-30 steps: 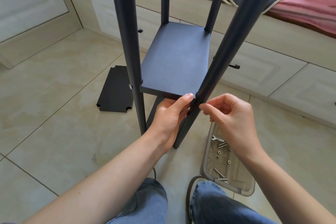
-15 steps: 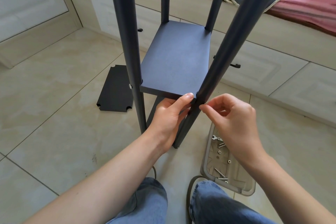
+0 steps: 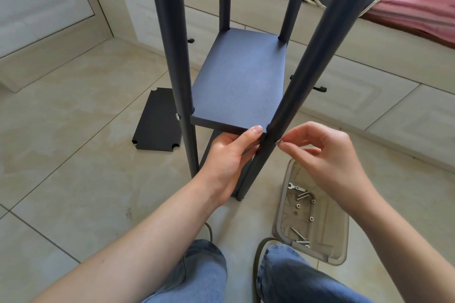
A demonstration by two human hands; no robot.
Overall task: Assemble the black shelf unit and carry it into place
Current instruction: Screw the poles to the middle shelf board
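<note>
shelf board (image 3: 240, 83) sits between 4 posts, near-right corner at front-right post (image 3: 305, 76). left hand (image 3: 227, 155) grips board edge at this corner, thumb on top. right hand (image 3: 327, 155) pinches small screw (image 3: 277, 141) at post hole. advice: keep board level w/ hole, turn screw straight, don't force. spare screws in tray (image 3: 342, 248) below-right of post.

Beige glossy tiled floor (image 3: 73, 179) carries the black four-post shelf frame (image 3: 236, 81), a flat black notched shelf panel (image 3: 157, 125) and a translucent plastic hardware tray (image 3: 317, 251).
</note>
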